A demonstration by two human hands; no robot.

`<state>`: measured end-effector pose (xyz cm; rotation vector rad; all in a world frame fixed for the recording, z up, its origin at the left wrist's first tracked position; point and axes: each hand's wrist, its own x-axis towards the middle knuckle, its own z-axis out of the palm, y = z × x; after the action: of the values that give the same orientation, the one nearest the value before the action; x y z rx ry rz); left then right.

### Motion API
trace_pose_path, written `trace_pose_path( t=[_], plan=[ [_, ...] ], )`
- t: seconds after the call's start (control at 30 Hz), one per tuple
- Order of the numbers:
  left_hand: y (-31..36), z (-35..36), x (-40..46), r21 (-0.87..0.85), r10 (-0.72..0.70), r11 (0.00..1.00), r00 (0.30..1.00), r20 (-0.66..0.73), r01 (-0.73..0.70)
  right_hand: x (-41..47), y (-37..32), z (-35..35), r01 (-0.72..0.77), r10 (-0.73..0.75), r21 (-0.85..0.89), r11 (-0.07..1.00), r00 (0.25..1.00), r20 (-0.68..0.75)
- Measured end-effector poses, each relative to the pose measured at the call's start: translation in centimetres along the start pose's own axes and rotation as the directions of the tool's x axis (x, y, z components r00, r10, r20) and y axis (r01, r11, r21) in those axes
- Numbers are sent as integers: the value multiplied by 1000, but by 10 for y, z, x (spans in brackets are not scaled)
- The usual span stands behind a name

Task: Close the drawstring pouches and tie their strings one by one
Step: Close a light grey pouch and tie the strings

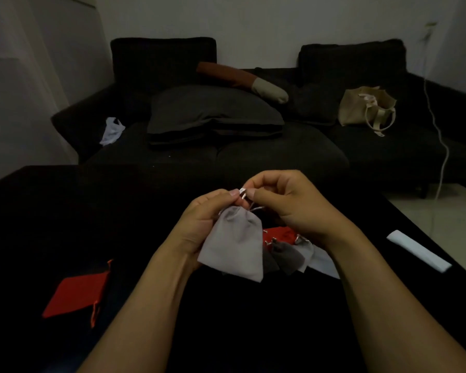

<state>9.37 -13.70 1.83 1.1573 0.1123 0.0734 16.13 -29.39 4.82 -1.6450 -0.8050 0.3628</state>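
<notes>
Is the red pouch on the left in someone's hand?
No, the red pouch lies flat on the dark table, away from both hands.

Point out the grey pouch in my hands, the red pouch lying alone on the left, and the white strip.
grey pouch [234, 243], head view, middle of its cloth
red pouch [76, 294], head view, middle of its cloth
white strip [418, 250], head view, its middle

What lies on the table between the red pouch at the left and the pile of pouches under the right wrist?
In the head view, only the left forearm and the held grey pouch cross it.
</notes>
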Motion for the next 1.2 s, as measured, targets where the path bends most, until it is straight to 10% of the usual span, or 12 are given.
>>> trace_pose_path(
  t=[0.77, 1.2],
  plan=[
    [-7, -5, 4, 278, 131, 956, 982, -132, -90, -5, -20, -25, 19, 69, -667, 745, 992, 105],
    [-10, -1, 0, 434, 237, 864, 966, 99, -257, 0, -8, -14, 94, -120, -588, 803, 993, -6]
  ],
)
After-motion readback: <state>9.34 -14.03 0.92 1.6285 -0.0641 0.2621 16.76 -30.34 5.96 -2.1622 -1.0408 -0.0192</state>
